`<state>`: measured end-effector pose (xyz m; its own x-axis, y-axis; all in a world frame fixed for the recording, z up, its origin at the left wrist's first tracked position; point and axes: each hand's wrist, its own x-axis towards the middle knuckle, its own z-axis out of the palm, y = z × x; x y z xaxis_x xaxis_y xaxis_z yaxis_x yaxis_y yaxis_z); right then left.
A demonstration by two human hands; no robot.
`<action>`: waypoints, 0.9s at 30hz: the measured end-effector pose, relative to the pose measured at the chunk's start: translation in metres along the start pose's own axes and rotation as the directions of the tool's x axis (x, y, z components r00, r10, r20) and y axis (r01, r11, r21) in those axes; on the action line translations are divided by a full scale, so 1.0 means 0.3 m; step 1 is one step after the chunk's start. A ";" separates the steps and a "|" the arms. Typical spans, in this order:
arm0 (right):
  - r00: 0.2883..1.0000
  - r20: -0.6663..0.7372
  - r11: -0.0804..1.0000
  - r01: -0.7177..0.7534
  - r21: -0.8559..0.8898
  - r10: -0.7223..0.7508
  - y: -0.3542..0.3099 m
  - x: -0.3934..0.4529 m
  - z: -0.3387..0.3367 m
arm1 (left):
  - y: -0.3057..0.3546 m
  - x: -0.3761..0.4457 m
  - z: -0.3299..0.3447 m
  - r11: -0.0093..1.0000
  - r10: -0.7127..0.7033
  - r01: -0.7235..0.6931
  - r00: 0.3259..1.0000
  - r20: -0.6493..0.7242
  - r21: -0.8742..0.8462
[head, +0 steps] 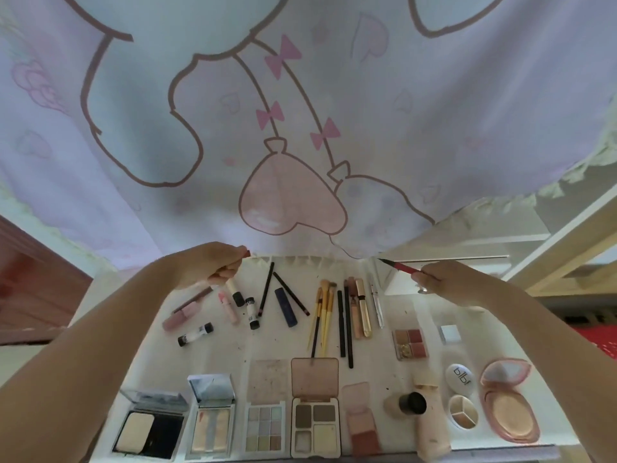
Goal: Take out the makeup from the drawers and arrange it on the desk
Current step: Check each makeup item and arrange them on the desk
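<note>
Makeup (320, 315) fills desk (414, 315); both hands raised.

The white desk (420, 315) carries makeup in rows. Along its near edge lie open palettes (315, 426) and compacts (510, 411); farther back lie yellow-handled brushes (323, 315), dark pencils (345, 325), lipsticks (233, 292) and a gold tube (364, 309).

Five open palettes (265, 426), four yellow-handled brushes (322, 315), two round compacts (510, 401).
</note>
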<state>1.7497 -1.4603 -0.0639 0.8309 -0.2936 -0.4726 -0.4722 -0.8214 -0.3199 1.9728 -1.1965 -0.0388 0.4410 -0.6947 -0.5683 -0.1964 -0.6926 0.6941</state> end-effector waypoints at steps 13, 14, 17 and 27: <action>0.944 -0.147 0.910 0.326 0.256 -0.297 -0.193 0.093 0.163 | 0.054 0.090 0.199 0.977 0.070 -0.072 0.997 -0.017 -0.203; 0.941 -0.145 0.907 0.333 0.259 -0.305 -0.194 0.095 0.167 | 0.052 0.093 0.200 0.973 0.078 -0.081 0.997 -0.022 -0.218; 0.938 -0.128 0.908 0.344 0.240 -0.322 -0.196 0.099 0.175 | 0.041 0.102 0.197 0.962 0.086 -0.089 0.996 -0.023 -0.257; 0.950 -0.110 0.916 0.310 0.254 -0.292 -0.204 0.111 0.179 | 0.019 0.122 0.181 0.949 0.107 -0.094 0.994 0.026 -0.302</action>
<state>1.7906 -1.3934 -0.1044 0.9595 -0.0931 -0.2657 -0.2493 -0.7193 -0.6484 1.9403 -1.2362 -0.0797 0.3947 -0.7695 -0.5021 0.0367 -0.5328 0.8454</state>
